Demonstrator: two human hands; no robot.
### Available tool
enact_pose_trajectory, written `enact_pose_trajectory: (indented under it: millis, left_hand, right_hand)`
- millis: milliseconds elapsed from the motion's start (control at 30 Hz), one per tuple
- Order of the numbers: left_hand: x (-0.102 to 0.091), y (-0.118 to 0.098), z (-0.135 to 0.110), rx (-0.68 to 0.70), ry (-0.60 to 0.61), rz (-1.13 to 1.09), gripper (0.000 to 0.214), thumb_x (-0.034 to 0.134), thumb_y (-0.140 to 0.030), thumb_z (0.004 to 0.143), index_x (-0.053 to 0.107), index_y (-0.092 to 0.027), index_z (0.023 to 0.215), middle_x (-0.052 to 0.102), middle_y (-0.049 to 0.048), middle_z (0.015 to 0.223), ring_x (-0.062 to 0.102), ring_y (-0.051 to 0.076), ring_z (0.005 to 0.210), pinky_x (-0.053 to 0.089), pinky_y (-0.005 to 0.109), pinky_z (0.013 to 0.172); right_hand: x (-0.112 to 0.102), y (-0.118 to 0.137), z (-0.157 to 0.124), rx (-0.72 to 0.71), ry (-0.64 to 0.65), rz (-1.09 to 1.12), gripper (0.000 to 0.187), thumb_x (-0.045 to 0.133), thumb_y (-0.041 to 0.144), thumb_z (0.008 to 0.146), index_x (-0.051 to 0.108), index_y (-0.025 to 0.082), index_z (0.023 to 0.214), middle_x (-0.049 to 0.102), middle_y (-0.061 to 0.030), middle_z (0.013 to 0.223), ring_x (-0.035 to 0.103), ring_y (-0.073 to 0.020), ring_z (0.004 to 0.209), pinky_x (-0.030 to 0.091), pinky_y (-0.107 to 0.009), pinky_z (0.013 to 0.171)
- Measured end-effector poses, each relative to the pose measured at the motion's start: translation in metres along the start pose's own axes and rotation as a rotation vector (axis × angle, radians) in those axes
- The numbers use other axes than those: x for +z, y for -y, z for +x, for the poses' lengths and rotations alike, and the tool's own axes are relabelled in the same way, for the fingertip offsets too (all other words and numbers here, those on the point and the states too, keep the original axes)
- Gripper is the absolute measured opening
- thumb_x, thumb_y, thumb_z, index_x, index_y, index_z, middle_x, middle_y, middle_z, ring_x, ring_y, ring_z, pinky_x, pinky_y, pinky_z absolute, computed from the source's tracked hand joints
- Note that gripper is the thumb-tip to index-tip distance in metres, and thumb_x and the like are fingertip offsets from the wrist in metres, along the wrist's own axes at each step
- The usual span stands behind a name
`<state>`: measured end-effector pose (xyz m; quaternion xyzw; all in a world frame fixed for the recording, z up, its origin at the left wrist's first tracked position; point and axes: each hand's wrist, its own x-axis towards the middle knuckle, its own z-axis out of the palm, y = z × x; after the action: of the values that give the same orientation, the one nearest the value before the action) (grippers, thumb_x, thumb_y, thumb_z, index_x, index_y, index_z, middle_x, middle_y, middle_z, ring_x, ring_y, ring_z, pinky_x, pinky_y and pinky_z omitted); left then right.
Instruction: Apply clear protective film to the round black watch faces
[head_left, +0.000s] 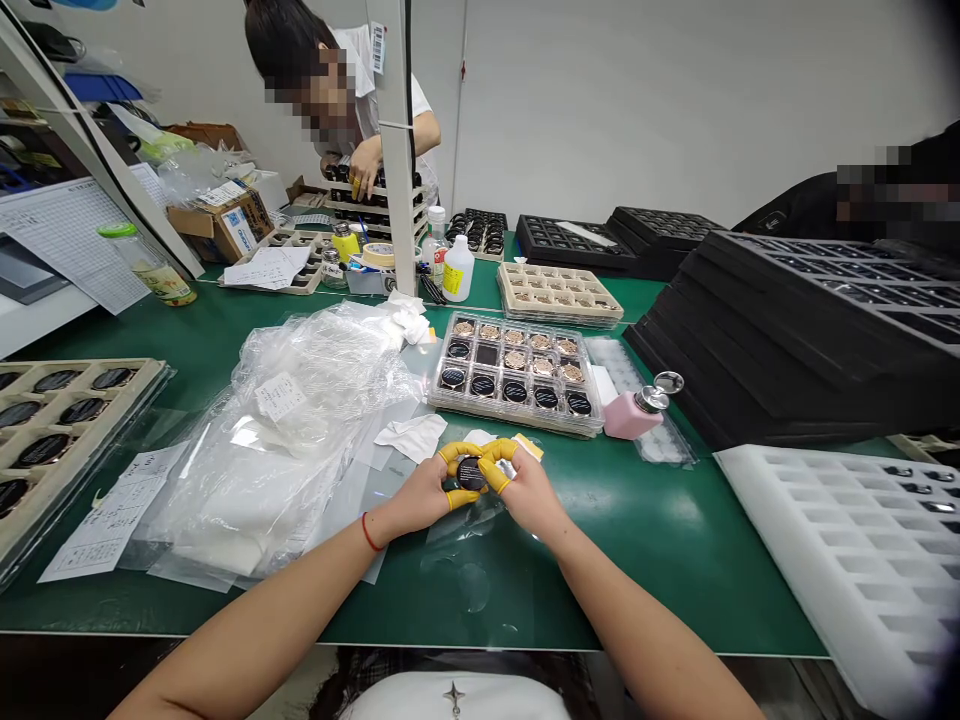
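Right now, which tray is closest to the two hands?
The clear plastic tray of black and copper-coloured round parts, just beyond the left hand and right hand gripping a small black disc. The white foam tray and black tray stack lie farther off.

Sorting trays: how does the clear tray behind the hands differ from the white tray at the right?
The clear tray is smaller and nearly full of round parts, dark and coppery; the white tray is bigger, mostly bare, with a few dark parts at its far end. Both lie flat on the green table.
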<state>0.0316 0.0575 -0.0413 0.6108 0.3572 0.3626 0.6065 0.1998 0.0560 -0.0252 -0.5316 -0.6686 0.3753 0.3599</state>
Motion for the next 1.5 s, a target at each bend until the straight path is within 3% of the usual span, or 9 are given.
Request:
enact_pose_trajectory:
  millis: [367, 533, 700, 900, 967, 1033, 1133, 1200, 1500]
  left_hand:
    - [0.001, -0.002, 0.000, 0.005, -0.003, 0.009, 0.047, 0.068, -0.017, 0.070, 0.052, -0.023, 0.114, 0.060, 0.0058, 0.109, 0.059, 0.021, 0.098, 0.046, 0.034, 0.087]
    - [-0.001, -0.001, 0.001, -0.019, -0.016, 0.001, 0.044, 0.067, -0.020, 0.072, 0.050, -0.023, 0.113, 0.060, 0.0056, 0.109, 0.060, 0.021, 0.096, 0.046, 0.035, 0.086]
    - [-0.003, 0.003, 0.002, -0.104, -0.014, -0.048, 0.045, 0.065, -0.023, 0.075, 0.045, -0.023, 0.115, 0.063, 0.0045, 0.096, 0.062, 0.021, 0.091, 0.047, 0.036, 0.083]
    - [-0.004, 0.003, 0.000, -0.123, -0.032, -0.029, 0.048, 0.066, -0.028, 0.075, 0.043, -0.022, 0.116, 0.064, 0.0026, 0.090, 0.062, 0.020, 0.086, 0.047, 0.034, 0.079]
    - [-0.003, 0.001, 0.000, -0.114, -0.050, -0.014, 0.048, 0.067, -0.028, 0.074, 0.044, -0.022, 0.116, 0.063, 0.0018, 0.088, 0.062, 0.018, 0.084, 0.047, 0.031, 0.075]
    - [-0.003, -0.001, 0.000, -0.085, -0.064, -0.003, 0.046, 0.067, -0.028, 0.074, 0.046, -0.022, 0.115, 0.062, 0.0022, 0.090, 0.061, 0.017, 0.083, 0.047, 0.029, 0.073]
    - [-0.002, -0.003, 0.000, -0.032, -0.058, 0.010, 0.046, 0.067, -0.026, 0.074, 0.047, -0.021, 0.115, 0.061, 0.0039, 0.098, 0.059, 0.016, 0.083, 0.047, 0.028, 0.073]
    - [-0.001, -0.002, 0.000, -0.010, -0.046, 0.026, 0.046, 0.067, -0.025, 0.074, 0.047, -0.020, 0.115, 0.060, 0.0043, 0.100, 0.058, 0.016, 0.082, 0.047, 0.028, 0.073]
    - [-0.001, -0.004, -0.001, -0.004, 0.023, 0.043, 0.045, 0.065, -0.027, 0.076, 0.046, -0.019, 0.116, 0.060, 0.0039, 0.097, 0.057, 0.017, 0.083, 0.046, 0.030, 0.075]
  right_hand:
    - [0.002, 0.002, -0.002, -0.047, -0.020, -0.090, 0.009, 0.051, 0.025, 0.080, 0.057, 0.022, 0.074, 0.064, -0.0040, 0.091, 0.055, -0.0215, 0.091, 0.042, -0.037, 0.082]
    - [-0.015, -0.005, 0.004, -0.197, -0.059, -0.438, 0.013, 0.053, 0.028, 0.082, 0.060, 0.022, 0.091, 0.064, -0.0061, 0.094, 0.055, -0.0239, 0.092, 0.039, -0.040, 0.083]
    - [-0.038, -0.035, 0.017, 0.059, 0.032, -0.895, 0.021, 0.065, 0.029, 0.075, 0.060, 0.016, 0.090, 0.061, -0.0146, 0.090, 0.058, -0.0286, 0.082, 0.040, -0.035, 0.066]
    - [-0.039, -0.036, 0.017, 0.267, 0.060, -0.848, 0.008, 0.052, 0.024, 0.083, 0.055, 0.017, 0.083, 0.058, -0.0097, 0.087, 0.058, -0.0219, 0.071, 0.035, -0.028, 0.056]
    - [-0.036, -0.025, 0.012, 0.182, -0.048, -0.710, 0.012, 0.044, 0.022, 0.087, 0.055, 0.017, 0.085, 0.058, -0.0077, 0.086, 0.057, -0.0197, 0.072, 0.037, -0.028, 0.059]
    - [-0.029, -0.015, 0.007, -0.046, -0.143, -0.499, 0.015, 0.042, 0.025, 0.090, 0.055, 0.018, 0.090, 0.058, -0.0061, 0.086, 0.055, -0.0187, 0.077, 0.040, -0.028, 0.065]
    - [-0.010, -0.005, -0.003, -0.392, -0.125, -0.302, 0.015, 0.045, 0.026, 0.090, 0.057, 0.022, 0.096, 0.059, -0.0050, 0.089, 0.053, -0.0182, 0.083, 0.042, -0.030, 0.072]
    - [0.004, -0.004, -0.006, -0.495, -0.107, -0.309, 0.015, 0.045, 0.023, 0.089, 0.058, 0.023, 0.096, 0.059, -0.0052, 0.088, 0.051, -0.0185, 0.082, 0.042, -0.031, 0.071]
    - [0.013, -0.016, 0.007, -0.410, -0.219, -0.446, 0.016, 0.043, 0.021, 0.088, 0.058, 0.019, 0.092, 0.059, -0.0071, 0.085, 0.050, -0.0209, 0.080, 0.040, -0.033, 0.069]
